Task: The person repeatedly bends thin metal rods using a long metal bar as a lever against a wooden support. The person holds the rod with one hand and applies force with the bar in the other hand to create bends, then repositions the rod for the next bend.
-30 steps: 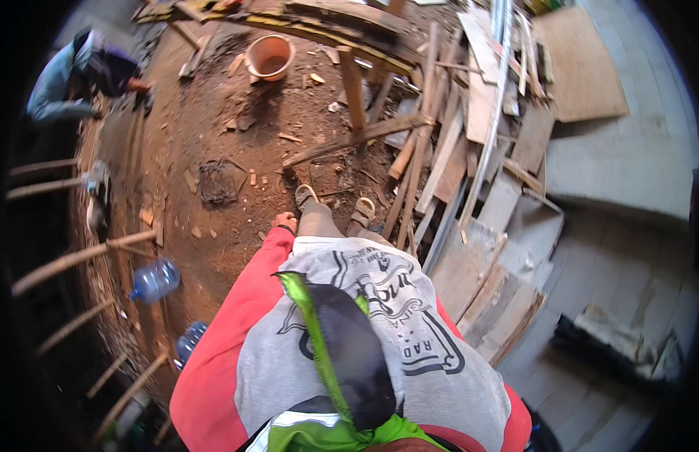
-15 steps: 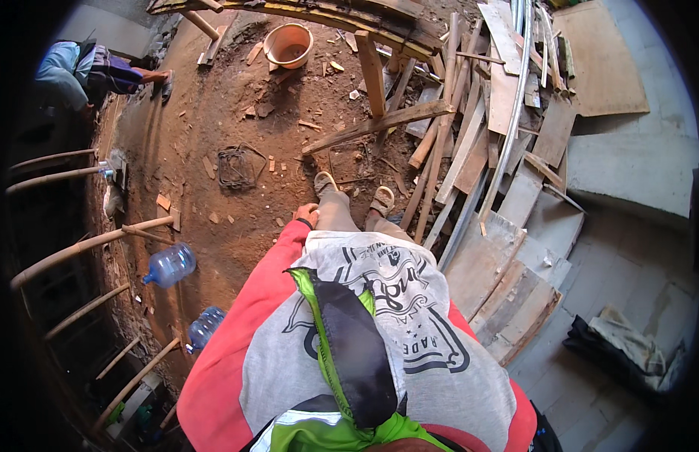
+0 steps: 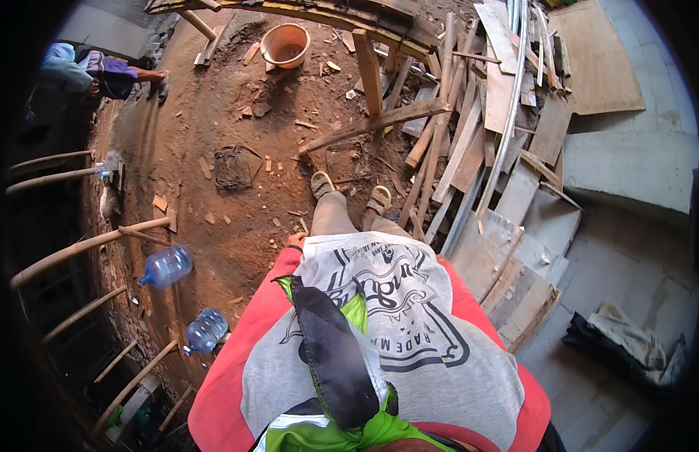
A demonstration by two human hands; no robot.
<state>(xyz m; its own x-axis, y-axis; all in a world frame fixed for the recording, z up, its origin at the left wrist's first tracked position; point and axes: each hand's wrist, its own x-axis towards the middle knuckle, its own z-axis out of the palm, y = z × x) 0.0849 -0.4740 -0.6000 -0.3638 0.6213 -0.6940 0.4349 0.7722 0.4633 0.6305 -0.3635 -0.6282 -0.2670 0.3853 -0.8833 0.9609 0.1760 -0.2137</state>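
My left hand (image 3: 297,239) hangs beside my left thigh, just past the cuff of the red sleeve. The shirt's edge covers much of it, and its fingers do not show well enough to tell their pose. My right hand is hidden beyond the shirt; only the right red sleeve (image 3: 470,301) shows. Over my grey printed shirt (image 3: 409,301) hangs a black and bright green strip of cloth (image 3: 330,354). My sandalled feet (image 3: 321,184) stand on bare brown earth. No object can be seen in either hand.
Left of me lie two clear blue water jugs (image 3: 169,266), near bamboo poles (image 3: 86,246). Ahead are a wire bundle (image 3: 233,167), an orange bucket (image 3: 287,45) and a propped timber frame (image 3: 376,126). Boards and a metal bar (image 3: 507,135) pile up on the right. Another person (image 3: 112,77) is at far left.
My left hand has drawn back toward my body and shows less. More of my right sleeve is in view. The other person at far left has shifted slightly.
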